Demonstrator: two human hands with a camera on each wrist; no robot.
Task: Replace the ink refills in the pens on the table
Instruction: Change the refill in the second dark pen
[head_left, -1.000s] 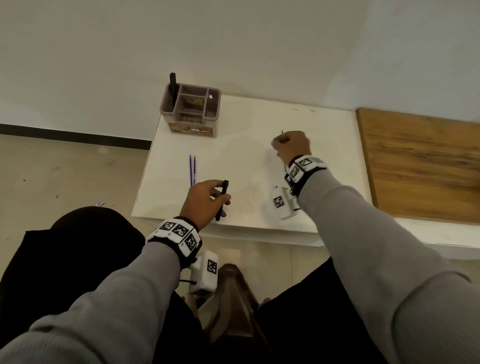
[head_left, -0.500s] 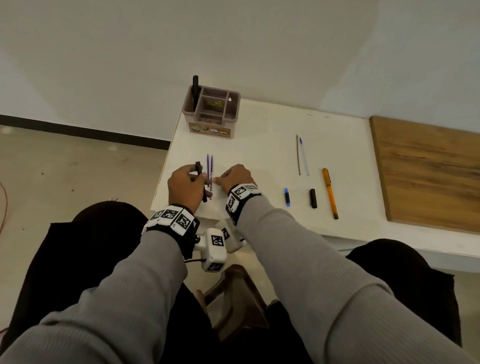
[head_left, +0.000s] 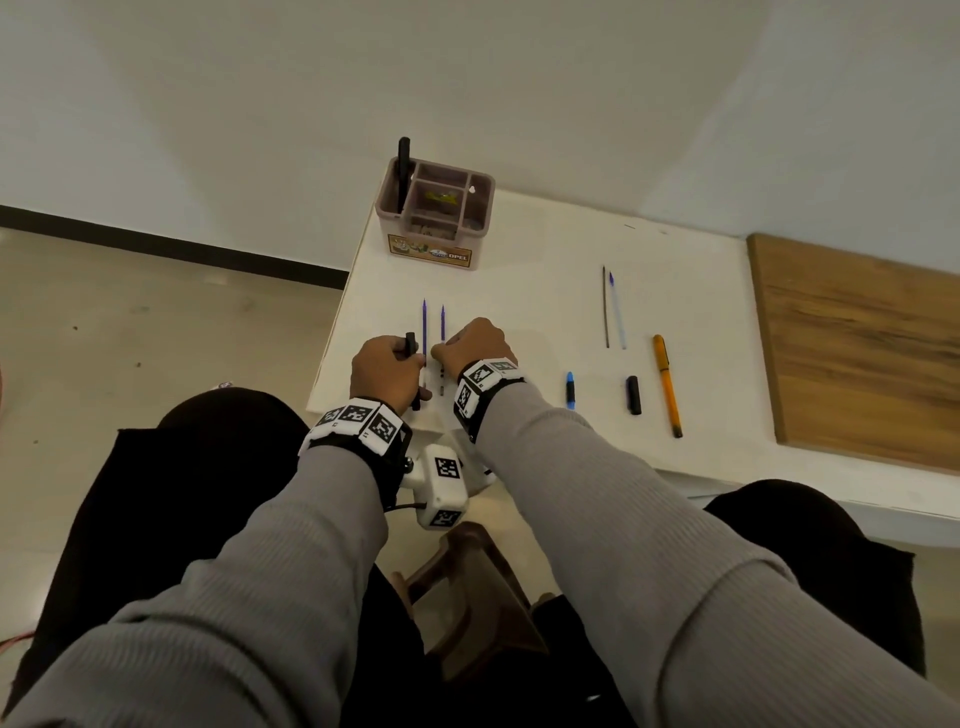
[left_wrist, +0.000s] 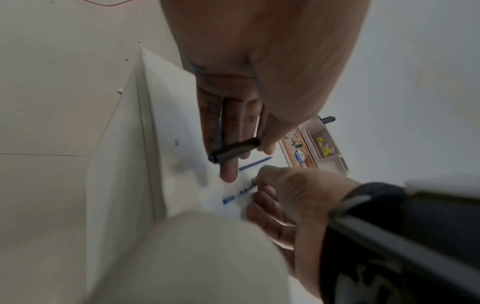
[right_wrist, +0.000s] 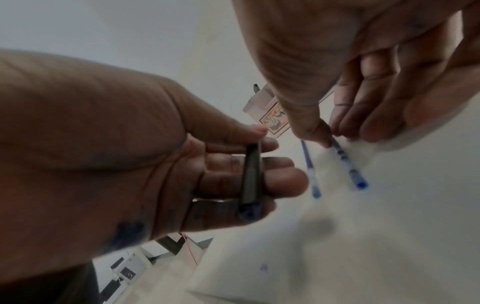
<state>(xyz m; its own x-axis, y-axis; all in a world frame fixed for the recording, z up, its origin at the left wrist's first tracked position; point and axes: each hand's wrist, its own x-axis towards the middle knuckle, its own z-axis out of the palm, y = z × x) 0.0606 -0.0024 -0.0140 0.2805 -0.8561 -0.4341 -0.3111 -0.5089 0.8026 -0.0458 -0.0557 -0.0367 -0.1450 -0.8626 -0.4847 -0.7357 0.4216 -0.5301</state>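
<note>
Right hand (head_left: 475, 343) now pinches a refill (right_wrist: 346, 162) (right one).

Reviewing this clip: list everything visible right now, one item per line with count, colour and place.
Table: 1, white, centre.
Organizer box: 1, mauve, table's far left; black pen standing inside.
Blue refills: 2, by the hands.
Spent refills: 2, one dark, one clear, right of centre.
Orange pen: 1, right.
Black cap: 1, beside it.
Blue cap: 1, near edge.
Wooden board: 1, brown, far right.
Left hand: holds black pen barrel.
Right hand: pinches right refill.
</note>
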